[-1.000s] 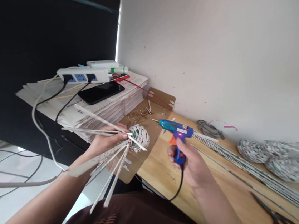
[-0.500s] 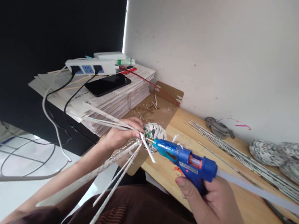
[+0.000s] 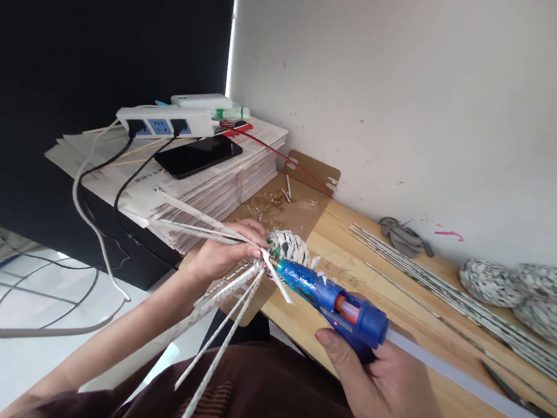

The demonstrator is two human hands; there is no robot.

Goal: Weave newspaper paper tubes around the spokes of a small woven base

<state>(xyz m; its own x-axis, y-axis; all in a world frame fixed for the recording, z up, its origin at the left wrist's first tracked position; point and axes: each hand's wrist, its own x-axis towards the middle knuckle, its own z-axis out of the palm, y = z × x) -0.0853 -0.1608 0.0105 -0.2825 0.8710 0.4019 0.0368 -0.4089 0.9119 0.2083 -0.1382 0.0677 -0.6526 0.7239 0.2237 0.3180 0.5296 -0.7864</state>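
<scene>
My left hand (image 3: 226, 253) is closed on a small round woven paper piece (image 3: 292, 245), with several loose paper strips (image 3: 218, 323) fanning out toward my lap. My right hand (image 3: 379, 388) grips a blue hot glue gun (image 3: 335, 303). Its nozzle touches the woven piece where the strips meet. A long white glue stick (image 3: 479, 389) juts out of the gun's back end to the right.
A wooden table (image 3: 398, 303) runs along the white wall. A stack of newspapers (image 3: 201, 183) carries a black phone (image 3: 196, 156) and a power strip (image 3: 168, 121) with cables. Rolled paper rods (image 3: 449, 302), woven discs (image 3: 488, 283), scissors (image 3: 528, 405) and a cardboard sheet (image 3: 283, 209) lie on the table.
My right hand turned the glue gun from held upright to pointing left and brought its nozzle onto the woven piece. The left hand kept its hold.
</scene>
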